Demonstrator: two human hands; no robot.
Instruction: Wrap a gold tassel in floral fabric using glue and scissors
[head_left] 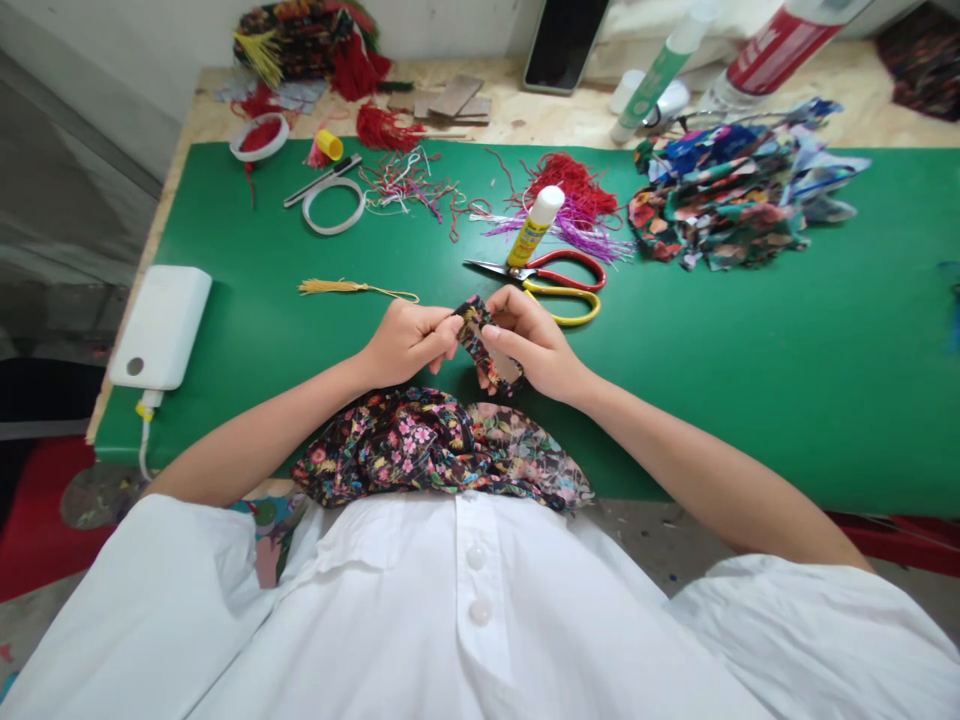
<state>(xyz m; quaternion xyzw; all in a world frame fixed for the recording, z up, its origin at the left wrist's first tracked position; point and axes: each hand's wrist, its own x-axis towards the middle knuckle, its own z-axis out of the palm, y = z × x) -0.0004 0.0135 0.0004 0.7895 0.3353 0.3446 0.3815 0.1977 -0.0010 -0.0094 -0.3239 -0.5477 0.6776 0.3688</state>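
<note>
Between my two hands, above the near part of the green mat, is a small piece of dark floral fabric (pixel 474 318) wrapped around a brownish card (pixel 504 362). My left hand (pixel 416 343) pinches its left end with thumb and fingers. On the other side, my right hand (pixel 534 342) grips it, the thumb pressed on its face and the fingers behind. A larger dark floral cloth (pixel 409 440) lies bunched against my shirt at the mat's front edge. Just beyond my hands are scissors (pixel 562 285) with red and yellow handles and an upright glue stick (pixel 534 228).
A yellow tassel (pixel 345 288) and a white power bank (pixel 161 328) with a cable lie to the left. Red threads (pixel 574 188), a tape roll (pixel 334 206) and floral fabric scraps (pixel 720 200) spread across the back. Behind them stands a phone (pixel 564 45).
</note>
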